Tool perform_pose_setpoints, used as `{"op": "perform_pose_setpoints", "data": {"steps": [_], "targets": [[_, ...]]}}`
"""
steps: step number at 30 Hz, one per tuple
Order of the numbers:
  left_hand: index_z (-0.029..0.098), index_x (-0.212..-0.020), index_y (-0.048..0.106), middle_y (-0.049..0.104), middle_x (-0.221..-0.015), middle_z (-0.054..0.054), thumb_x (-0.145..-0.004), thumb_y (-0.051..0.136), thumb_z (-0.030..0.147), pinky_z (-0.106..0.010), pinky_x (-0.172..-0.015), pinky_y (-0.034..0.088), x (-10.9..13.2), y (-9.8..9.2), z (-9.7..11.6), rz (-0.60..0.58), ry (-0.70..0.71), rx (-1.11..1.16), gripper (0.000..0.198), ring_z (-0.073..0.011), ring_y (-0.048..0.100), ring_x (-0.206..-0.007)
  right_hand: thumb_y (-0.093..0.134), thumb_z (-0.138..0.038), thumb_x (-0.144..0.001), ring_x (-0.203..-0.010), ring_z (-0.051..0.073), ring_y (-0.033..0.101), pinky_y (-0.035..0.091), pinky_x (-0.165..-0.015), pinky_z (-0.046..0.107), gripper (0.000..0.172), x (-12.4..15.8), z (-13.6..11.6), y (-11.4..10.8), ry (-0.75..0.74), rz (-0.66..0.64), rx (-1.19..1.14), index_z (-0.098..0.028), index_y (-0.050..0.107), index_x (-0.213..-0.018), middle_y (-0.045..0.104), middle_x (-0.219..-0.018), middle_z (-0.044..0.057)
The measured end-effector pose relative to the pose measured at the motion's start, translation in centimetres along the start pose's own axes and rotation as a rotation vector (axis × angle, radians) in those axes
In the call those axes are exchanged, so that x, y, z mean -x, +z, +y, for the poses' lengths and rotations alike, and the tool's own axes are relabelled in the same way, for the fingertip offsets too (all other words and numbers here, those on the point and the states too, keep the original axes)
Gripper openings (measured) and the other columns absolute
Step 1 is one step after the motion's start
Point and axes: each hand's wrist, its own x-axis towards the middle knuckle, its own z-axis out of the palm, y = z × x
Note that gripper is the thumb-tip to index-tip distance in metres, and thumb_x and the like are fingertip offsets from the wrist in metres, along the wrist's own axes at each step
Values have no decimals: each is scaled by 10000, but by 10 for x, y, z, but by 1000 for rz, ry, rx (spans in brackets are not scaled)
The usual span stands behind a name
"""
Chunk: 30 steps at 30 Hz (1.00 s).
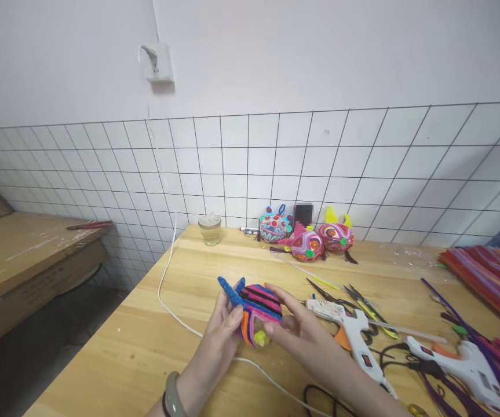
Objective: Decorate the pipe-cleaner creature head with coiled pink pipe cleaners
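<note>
Between my two hands is a round striped craft figure [262,304], covered in fuzzy pink, black, blue, purple and orange strips, with a yellow patch low on its front. Two blue fuzzy prongs stick out at its upper left. My left hand [221,330] grips it from the left, thumb on the stripes near the blue prongs. My right hand [295,324] holds the right side, thumb near the yellow patch and fingers over the top edge. Both hands hold it above the wooden table [163,347]. Its underside is hidden.
To the right lie a white glue gun [351,330], a second glue gun [462,368], pliers [365,304], scissors [325,292] and red fuzzy stems [488,284]. Finished-looking figures [307,242] and a glass cup [210,230] stand at the back. A white cable [171,313] crosses the table.
</note>
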Motion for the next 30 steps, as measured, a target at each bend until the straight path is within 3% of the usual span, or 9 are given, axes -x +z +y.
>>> {"op": "perform_pose_setpoints", "data": {"steps": [3,7,11,13,15,17,21,26,30], "targets": [[251,-1070,593,550,-1252,-74,-745,681,394,-387,-983,360,0,0,1,-72,13,-42,366,-267,481,-1176,638,-332,-825,-1167,210,535,454,-948,343,566,0,1,-4,-14,-1,1,-225,373,-1313,528,-1330,94],[220,-952,608,581,-1180,-82,-718,678,472,-430,-1014,322,-1,-4,4,-126,26,-132,351,-298,454,-1200,638,-298,-813,-1123,192,564,461,-938,325,503,2,-10,-6,-13,-12,40,-239,414,-1260,537,-1313,83],[205,-861,587,604,-1045,-75,-692,700,465,-455,-1067,224,-4,-17,5,20,81,-484,331,-328,335,-1301,629,-260,-788,-1061,186,596,483,-904,309,486,2,-22,-7,-7,13,212,-221,442,-1234,602,-1210,73],[204,-882,592,531,-1231,-101,-676,725,419,-442,-1095,156,-5,-22,6,69,132,-680,326,-321,161,-1385,624,-256,-772,-1049,196,600,486,-899,316,487,1,-25,-8,-9,35,302,-204,457,-1227,618,-1175,77],[202,-900,597,374,-1421,-118,-686,718,409,-440,-1088,175,-5,-24,10,46,142,-759,321,-314,80,-1405,613,-265,-764,-1050,205,598,482,-905,326,504,1,-28,-8,-4,44,356,-192,457,-1238,614,-1181,86],[196,-865,602,372,-1437,-146,-711,681,453,-447,-1051,246,-5,-22,16,-29,101,-725,310,-330,180,-1381,604,-271,-759,-1040,210,602,480,-906,332,530,1,-30,-9,26,35,401,-178,450,-1257,613,-1182,95],[164,-786,631,647,-1041,-140,-719,531,657,-442,-936,369,-4,-18,27,-201,-54,-558,507,-323,535,-1065,620,-266,-744,-1085,216,579,452,-942,331,570,5,-33,-16,74,-25,503,-165,460,-1282,579,-1240,102],[158,-843,624,575,-862,-69,-712,516,681,-379,-746,471,-1,-21,32,-307,-263,-282,550,-220,553,-821,640,-342,-759,-1096,234,561,437,-934,332,556,10,-37,-27,43,-131,701,-242,501,-1288,587,-1227,67],[171,-903,568,554,-886,-37,-694,671,530,-293,-706,445,-1,-22,29,-364,-392,-301,428,-166,543,-809,643,-305,-741,-967,220,595,452,-838,293,467,13,-46,-21,19,-206,879,-288,574,-1202,647,-1076,33]]}}
